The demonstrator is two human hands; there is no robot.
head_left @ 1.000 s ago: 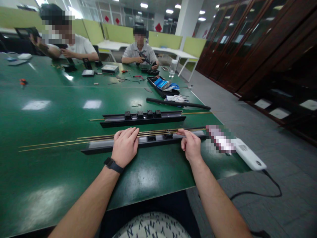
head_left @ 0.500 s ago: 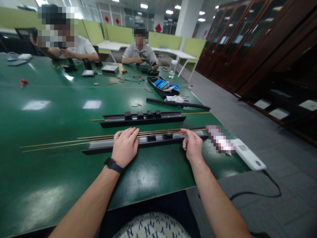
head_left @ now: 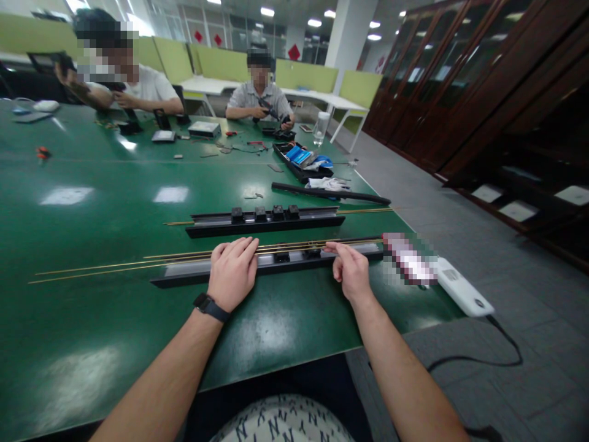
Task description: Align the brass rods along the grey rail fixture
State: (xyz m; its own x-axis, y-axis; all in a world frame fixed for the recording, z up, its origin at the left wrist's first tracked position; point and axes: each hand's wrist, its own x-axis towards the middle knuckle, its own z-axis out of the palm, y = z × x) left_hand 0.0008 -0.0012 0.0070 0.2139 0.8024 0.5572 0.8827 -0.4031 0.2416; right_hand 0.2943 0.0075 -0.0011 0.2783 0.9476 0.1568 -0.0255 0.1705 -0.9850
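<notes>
A long black channel (head_left: 181, 276) with a pale inner face lies across the green table before me. Several thin brass rods (head_left: 115, 262) run lengthwise over it and stick out past its left end. My left hand (head_left: 234, 267) is closed over the channel and the rods, its fingers together on the far side; what lies beneath the palm is hidden. Toward the right end, my right hand (head_left: 350, 269) pinches a brass rod between thumb and forefinger, other fingers curled. Small black blocks (head_left: 281, 256) sit in the channel between my hands.
Behind lies a second black channel (head_left: 267, 227) holding several black blocks. Farther back are a black strip (head_left: 354, 195), a glove (head_left: 327, 183) and a black tray (head_left: 294, 161). A white power strip (head_left: 462, 287) lies at the right edge. Two people sit across the table.
My right hand has shifted slightly left along the channel, and one brass rod has slid left, its end reaching farther out. My left hand has stayed in place.
</notes>
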